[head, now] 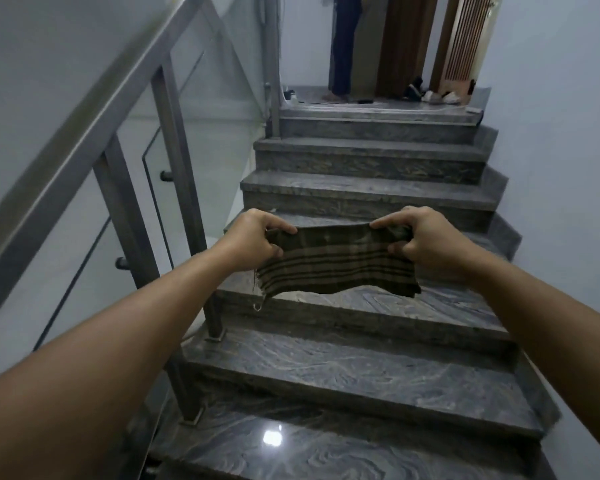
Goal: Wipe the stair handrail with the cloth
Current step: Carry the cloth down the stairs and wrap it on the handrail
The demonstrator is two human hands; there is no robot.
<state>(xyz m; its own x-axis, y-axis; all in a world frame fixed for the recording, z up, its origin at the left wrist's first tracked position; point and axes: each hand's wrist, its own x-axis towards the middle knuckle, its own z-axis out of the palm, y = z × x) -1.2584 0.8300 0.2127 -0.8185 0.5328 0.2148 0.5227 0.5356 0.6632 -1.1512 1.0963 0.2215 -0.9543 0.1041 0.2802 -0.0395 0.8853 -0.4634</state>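
Note:
A brown cloth (333,263) with dark stripes hangs stretched between both hands over the middle of the stairs. My left hand (253,239) pinches its left top corner and my right hand (426,239) grips its right top corner. The grey metal handrail (80,133) slopes upward along the left side, well to the left of the cloth and apart from both hands. Its lower end runs out of view at the left edge.
Dark polished stone steps (361,375) rise ahead to a landing (378,105). Metal posts (177,161) and glass panels (215,98) stand under the rail. A white wall (561,133) closes the right side. A person's legs (343,46) and several shoes (437,95) are on the landing.

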